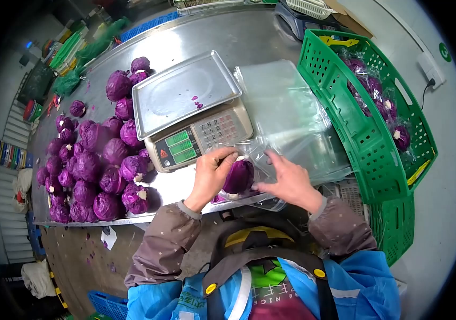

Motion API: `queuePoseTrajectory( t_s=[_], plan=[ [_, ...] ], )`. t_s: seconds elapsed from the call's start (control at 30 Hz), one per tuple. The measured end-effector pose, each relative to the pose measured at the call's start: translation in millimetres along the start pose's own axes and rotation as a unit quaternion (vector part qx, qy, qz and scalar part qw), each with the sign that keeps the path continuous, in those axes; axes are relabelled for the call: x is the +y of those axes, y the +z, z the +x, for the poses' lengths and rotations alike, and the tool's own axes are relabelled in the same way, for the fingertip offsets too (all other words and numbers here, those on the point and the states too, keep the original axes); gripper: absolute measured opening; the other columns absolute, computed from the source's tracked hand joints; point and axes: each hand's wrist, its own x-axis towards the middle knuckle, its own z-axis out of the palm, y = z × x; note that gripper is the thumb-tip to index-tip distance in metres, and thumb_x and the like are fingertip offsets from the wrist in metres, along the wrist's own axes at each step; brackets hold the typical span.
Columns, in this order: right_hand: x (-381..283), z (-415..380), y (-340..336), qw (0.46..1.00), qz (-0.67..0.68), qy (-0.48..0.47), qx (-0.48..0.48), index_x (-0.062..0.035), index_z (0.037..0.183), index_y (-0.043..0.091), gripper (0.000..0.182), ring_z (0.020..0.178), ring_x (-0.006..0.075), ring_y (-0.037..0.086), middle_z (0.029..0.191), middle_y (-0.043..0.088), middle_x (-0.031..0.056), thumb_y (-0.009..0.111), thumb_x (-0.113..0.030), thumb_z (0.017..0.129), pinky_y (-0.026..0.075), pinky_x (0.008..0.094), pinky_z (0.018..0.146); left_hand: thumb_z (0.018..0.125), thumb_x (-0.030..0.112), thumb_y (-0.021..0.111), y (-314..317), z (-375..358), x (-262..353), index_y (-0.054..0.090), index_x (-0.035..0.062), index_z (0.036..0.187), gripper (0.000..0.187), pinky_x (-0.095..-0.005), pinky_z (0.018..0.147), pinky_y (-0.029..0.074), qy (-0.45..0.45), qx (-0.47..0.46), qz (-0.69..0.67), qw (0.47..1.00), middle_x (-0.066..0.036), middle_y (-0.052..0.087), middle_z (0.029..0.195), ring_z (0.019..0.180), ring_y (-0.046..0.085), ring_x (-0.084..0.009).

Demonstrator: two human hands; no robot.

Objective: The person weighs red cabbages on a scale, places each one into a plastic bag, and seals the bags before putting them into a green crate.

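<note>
A red cabbage (238,177) sits at the table's front edge, with a clear plastic bag (264,198) around it. My left hand (210,175) is closed at the cabbage's upper left, thumb and forefinger pinching the bag film. On the other side, my right hand (292,182) has its thumb and forefinger spread apart beside the cabbage, close to the loose film. Just beyond my hands stands a digital scale (221,127) with green displays. Its metal pan (185,90) carries a few purple leaf scraps.
Many loose red cabbages (86,166) are heaped on the metal table (212,34) at left. Flat clear bags (278,101) lie stacked right of the scale. A green crate (340,117) at right contains bagged cabbages (372,88); another green crate (396,226) is below it.
</note>
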Motion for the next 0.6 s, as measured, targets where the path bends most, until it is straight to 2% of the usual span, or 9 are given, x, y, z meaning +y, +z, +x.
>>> queuePoseTrajectory(
  t_s=[0.03, 0.1, 0.13, 0.17, 0.23, 0.27, 0.43, 0.5, 0.6],
  plan=[
    [11, 2, 10, 1.0, 0.0, -0.003, -0.002, -0.0054, 0.082, 0.062, 0.032, 0.071, 0.0283, 0.059, 0.066, 0.059, 0.0115, 0.064, -0.036, 0.073, 0.045, 0.0409, 0.066, 0.081, 0.009, 0.058, -1, -2, -1, 0.064, -0.0008, 0.092, 0.016, -0.0274, 0.068, 0.047, -0.001, 0.003, 0.0, 1.0, -0.013, 0.065, 0.084, 0.075, 0.063, -0.0193],
    [33, 9, 18, 0.984, -0.099, 0.027, -0.148, -0.0045, 0.088, 0.062, 0.036, 0.075, 0.0316, 0.059, 0.073, 0.062, 0.0128, 0.064, -0.037, 0.073, 0.044, 0.0446, 0.066, 0.081, 0.008, 0.057, -6, -5, -5, 0.064, -0.0002, 0.093, 0.016, -0.0274, 0.068, 0.047, 0.014, 0.022, 0.017, 1.0, -0.013, 0.065, 0.085, 0.076, 0.063, -0.0193],
    [30, 10, 12, 0.991, -0.019, 0.0, -0.132, -0.0019, 0.087, 0.062, 0.03, 0.065, 0.0216, 0.059, 0.068, 0.06, 0.008, 0.064, -0.03, 0.075, 0.043, 0.0372, 0.058, 0.081, 0.008, 0.057, -16, -2, -4, 0.064, 0.0004, 0.093, 0.015, -0.0272, 0.067, 0.048, 0.0, 0.045, 0.028, 0.999, -0.014, 0.065, 0.084, 0.076, 0.063, -0.018],
    [13, 16, -7, 0.991, -0.021, -0.007, -0.135, -0.0019, 0.087, 0.062, 0.03, 0.065, 0.0216, 0.059, 0.068, 0.06, 0.008, 0.064, -0.03, 0.075, 0.043, 0.0372, 0.058, 0.081, 0.008, 0.058, -29, 5, -15, 0.064, 0.0012, 0.093, 0.015, -0.0277, 0.064, 0.048, 0.011, 0.099, 0.103, 0.99, -0.014, 0.065, 0.082, 0.073, 0.063, -0.0167],
    [-42, 22, -54, 0.946, 0.289, 0.009, -0.145, -0.0015, 0.077, 0.06, 0.02, 0.062, 0.0167, 0.06, 0.062, 0.059, 0.0099, 0.058, -0.021, 0.079, 0.044, 0.0318, 0.057, 0.082, 0.009, 0.058, -53, 16, -16, 0.064, 0.002, 0.093, 0.014, -0.0266, 0.058, 0.046, 0.064, 0.14, 0.123, 0.98, -0.014, 0.064, 0.074, 0.062, 0.06, -0.0172],
    [-53, 29, -64, 0.937, 0.333, 0.008, -0.108, -0.0001, 0.077, 0.059, 0.017, 0.057, 0.0119, 0.055, 0.056, 0.054, 0.011, 0.057, -0.017, 0.08, 0.041, 0.0275, 0.052, 0.082, 0.009, 0.058, -58, 18, 2, 0.063, 0.0016, 0.093, 0.014, -0.0266, 0.057, 0.045, 0.062, 0.126, 0.159, 0.977, -0.013, 0.063, 0.072, 0.059, 0.059, -0.0176],
    [-49, 42, -58, 0.971, 0.207, -0.065, -0.101, 0.0034, 0.074, 0.056, 0.024, 0.05, 0.0238, 0.048, 0.055, 0.048, 0.0162, 0.056, -0.02, 0.079, 0.037, 0.0349, 0.051, 0.082, 0.008, 0.059, -61, 20, 30, 0.062, 0.0007, 0.089, 0.011, -0.0275, 0.054, 0.043, 0.1, 0.161, 0.145, 0.971, -0.012, 0.06, 0.066, 0.054, 0.054, -0.0177],
    [-41, 29, -58, 0.97, 0.213, -0.061, -0.104, 0.0033, 0.073, 0.056, 0.025, 0.05, 0.0256, 0.047, 0.055, 0.048, 0.0164, 0.056, -0.021, 0.079, 0.037, 0.0354, 0.051, 0.083, 0.007, 0.057, -58, 7, 26, 0.063, -0.0009, 0.088, 0.011, -0.0226, 0.058, 0.043, 0.045, 0.115, 0.142, 0.982, -0.005, 0.06, 0.07, 0.063, 0.051, -0.0076],
    [-25, 17, -51, 0.97, 0.226, 0.003, -0.088, 0.0022, 0.07, 0.057, 0.024, 0.047, 0.0232, 0.045, 0.052, 0.045, 0.0159, 0.057, -0.02, 0.078, 0.036, 0.0344, 0.05, 0.078, 0.016, 0.066, -67, -20, 27, 0.06, 0.0039, 0.099, 0.025, -0.0209, 0.058, 0.041, -0.018, 0.102, 0.191, 0.976, -0.003, 0.059, 0.071, 0.063, 0.049, -0.0065]
  ],
)
